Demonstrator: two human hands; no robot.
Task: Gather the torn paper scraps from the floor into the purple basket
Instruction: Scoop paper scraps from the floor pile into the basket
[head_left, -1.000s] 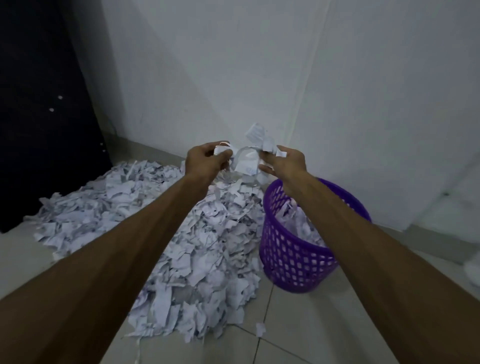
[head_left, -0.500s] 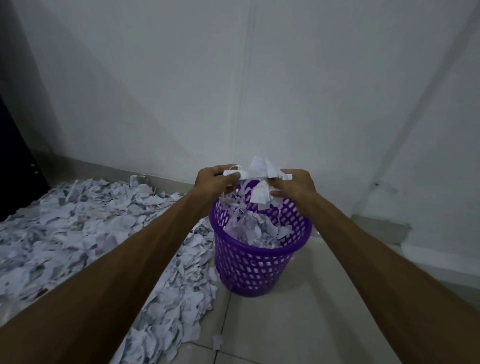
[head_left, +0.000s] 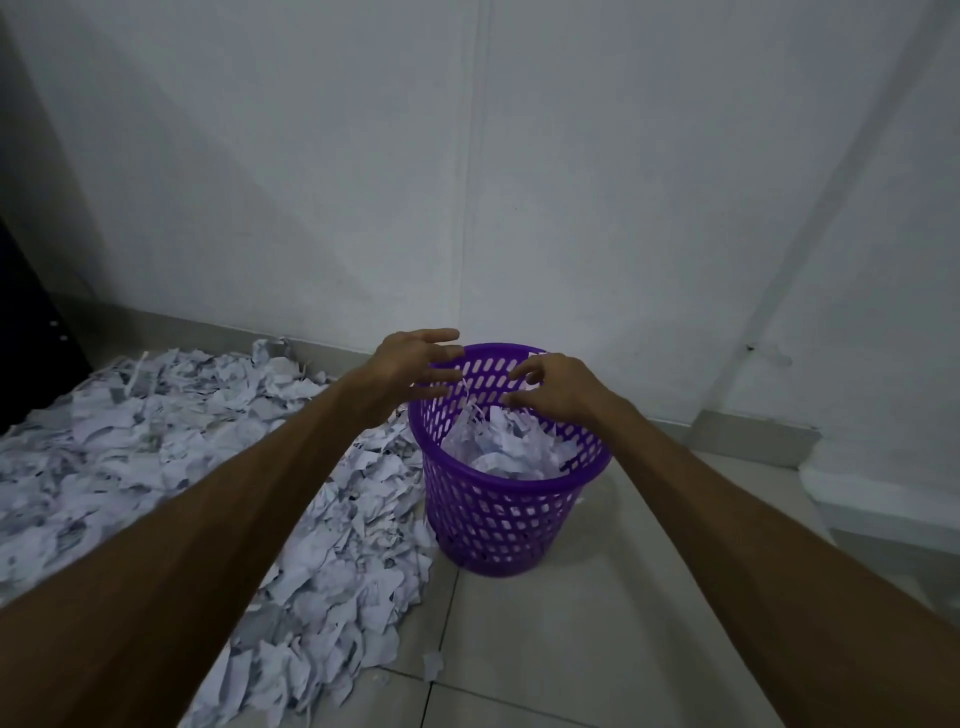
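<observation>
Head view, looking down into a room corner. Centre of frame: purple basket (head_left: 506, 499), upright on the tiled floor (head_left: 597, 623), part-filled with torn scraps (head_left: 511, 441) heaped toward its middle. Above the basket's mouth: left hand (head_left: 410, 364) over the left rim, right hand (head_left: 558, 387) over the right rim, both with fingers spread and loosely extended, holding nothing visible. Left half of frame: main scrap pile (head_left: 171, 457), running from the wall skirting at upper left down toward the lower centre, long axis roughly diagonal, its near edge touching or just beside the basket's left wall. Relation governing the coming reach, as judged: remaining paper lies left of and below both hands, so left hand nearer, right hand obliged to cross over the basket. One stray scrap (head_left: 432, 665) alone on the tile at lower centre. Not determinable: depth of fill inside the basket, any small piece clinging to the right palm, pile extent beyond the left frame edge and beneath the left forearm; dim lighting blurs individual scraps.
</observation>
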